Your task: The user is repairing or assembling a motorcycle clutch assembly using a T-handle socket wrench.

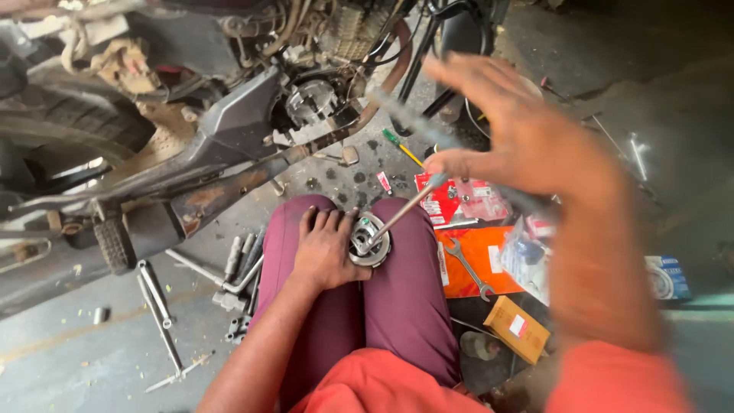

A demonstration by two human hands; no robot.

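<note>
A: Left hand [327, 248] — flat on the lap, palm down, fingers spread at 12, thumb side pressed vs. a round metal clutch part [370, 240]. Steadying, not wrapped round it.

B: Part where exactly?

A: Between the knees, resting on maroon trousers [405, 291], just at 3 o'clock of the left hand. Shiny rim, darker hub.

B: Right hand?

A: Right hand [511, 128] up at 1 o'clock from the part, blurred. Thumb and forefinger pinched on the top end of a long thin metal rod tool [404, 213]; other fingers fanned loose. Rod slants down toward 7, tip sitting in the hub.

B: Around the lap?

A: Motorcycle [229, 99] across 10–12, engine side open. Orange packet [478, 260] at 3 w/ an open-end spanner [468, 268] lying on it. Red packet [451, 199] at 2, just above the orange one. Small brown carton [516, 329] at 4. Socket wrenches and bits [237, 283] heaped at 9, touching the left thigh. Green-handled screwdriver [401, 147] at 12, on stained concrete.
</note>
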